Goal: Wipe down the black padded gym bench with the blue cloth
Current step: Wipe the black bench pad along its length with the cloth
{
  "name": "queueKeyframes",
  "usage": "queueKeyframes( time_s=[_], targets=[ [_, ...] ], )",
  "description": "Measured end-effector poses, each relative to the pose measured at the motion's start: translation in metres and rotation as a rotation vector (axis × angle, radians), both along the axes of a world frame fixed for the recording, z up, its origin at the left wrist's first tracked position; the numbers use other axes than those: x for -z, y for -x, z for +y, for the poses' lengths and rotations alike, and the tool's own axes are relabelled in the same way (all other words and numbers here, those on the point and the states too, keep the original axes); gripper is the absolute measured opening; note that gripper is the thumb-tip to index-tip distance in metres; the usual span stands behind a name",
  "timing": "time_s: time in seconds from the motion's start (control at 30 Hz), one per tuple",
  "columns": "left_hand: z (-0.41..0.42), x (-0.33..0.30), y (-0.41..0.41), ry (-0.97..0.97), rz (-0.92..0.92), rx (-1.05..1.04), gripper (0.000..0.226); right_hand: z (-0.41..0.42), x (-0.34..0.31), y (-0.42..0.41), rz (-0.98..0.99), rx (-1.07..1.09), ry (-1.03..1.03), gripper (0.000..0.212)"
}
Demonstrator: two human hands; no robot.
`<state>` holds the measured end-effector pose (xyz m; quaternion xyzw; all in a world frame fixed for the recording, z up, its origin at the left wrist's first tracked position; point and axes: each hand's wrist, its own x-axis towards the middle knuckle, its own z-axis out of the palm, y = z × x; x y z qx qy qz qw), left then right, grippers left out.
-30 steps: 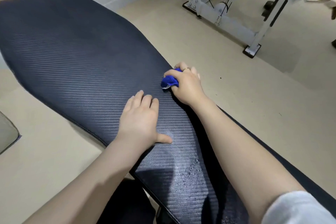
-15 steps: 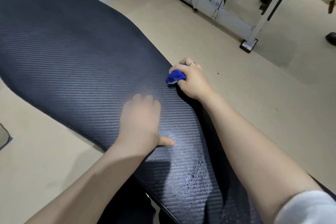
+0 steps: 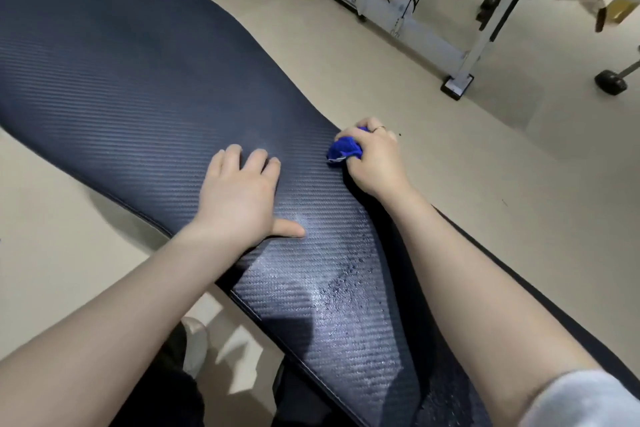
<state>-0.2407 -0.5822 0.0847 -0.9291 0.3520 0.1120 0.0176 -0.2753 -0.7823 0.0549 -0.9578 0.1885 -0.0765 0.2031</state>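
The black woven-textured table (image 3: pixel 121 87) shows wet droplets near the flat, open left hand (image 3: pixel 239 198); the right hand (image 3: pixel 374 163) grips a bunched blue cloth (image 3: pixel 344 151).

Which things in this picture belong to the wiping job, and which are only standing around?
Part of the job:
- black padded bench
- blue cloth, bunched in the right hand
- left hand, flat on the bench

Just lying about:
- white machine frame
- dumbbell on the floor
- cardboard boxes, far right
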Motion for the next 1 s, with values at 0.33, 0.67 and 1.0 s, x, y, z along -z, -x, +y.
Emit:
queueKeyframes(
  time_s=[0.33, 0.67, 1.0],
  targets=[
    [0.012, 0.009, 0.026, 0.257, -0.019, -0.124, 0.104, 0.006, -0.007, 0.064, 0.132, -0.166, 0.189, 0.038],
    [0.038, 0.029, 0.094, 1.287, 0.544, -1.096, 0.078, 0.066, -0.014, 0.106, 0.133, -0.238, 0.197, 0.054],
    [0.054, 0.061, 0.102, 1.265, 0.987, -1.275, 0.022, 0.024, -0.007, 0.055, 0.079, 0.119, 0.132, 0.03]
  ],
)
